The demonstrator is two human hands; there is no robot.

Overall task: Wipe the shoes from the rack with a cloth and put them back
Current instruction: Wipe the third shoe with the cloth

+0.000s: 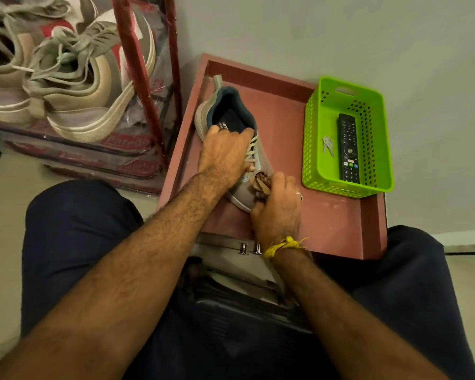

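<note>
A grey sneaker [225, 111] with a dark blue lining lies on a pink tray-like surface [335, 215], heel away from me. My left hand [225, 154] grips it over the tongue and laces, fingers hooked into the opening. My right hand [277, 209] holds a bunched brown cloth [262, 182] against the toe area of the shoe. The toe itself is hidden under my right hand.
A red-framed shoe rack [146, 78] at the upper left holds beige sneakers [74, 86] with loose laces. A green plastic basket [313, 127] on the pink surface's right side contains a black remote [348, 149] and keys [327, 146]. My knees flank the surface.
</note>
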